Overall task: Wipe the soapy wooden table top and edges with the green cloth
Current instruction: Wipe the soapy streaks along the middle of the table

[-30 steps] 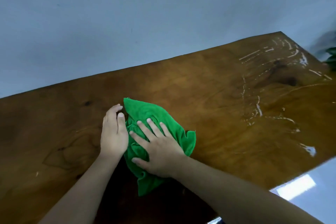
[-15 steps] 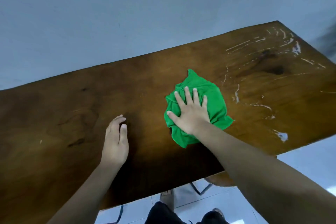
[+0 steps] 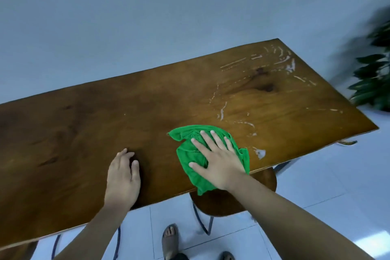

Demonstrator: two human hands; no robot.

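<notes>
The wooden table top [image 3: 147, 112] fills the middle of the head view. White soap streaks [image 3: 249, 124] cover its right part, with a blob of foam [image 3: 260, 153] near the front edge. A crumpled green cloth [image 3: 190, 154] lies at the front edge, one corner hanging over it. My right hand [image 3: 219, 162] presses flat on the cloth with fingers spread. My left hand [image 3: 123, 177] rests flat on bare wood, left of the cloth and apart from it, holding nothing.
A round wooden stool [image 3: 223, 202] stands under the table's front edge, below the cloth. My sandalled feet [image 3: 169, 238] are on the white tiled floor. A leafy plant [image 3: 375, 82] stands past the table's right end. A pale wall runs behind.
My right hand has slid the cloth from mid-table back toward the front edge, after first pushing it rightward. My left hand came off the cloth and stays flat on the wood.
</notes>
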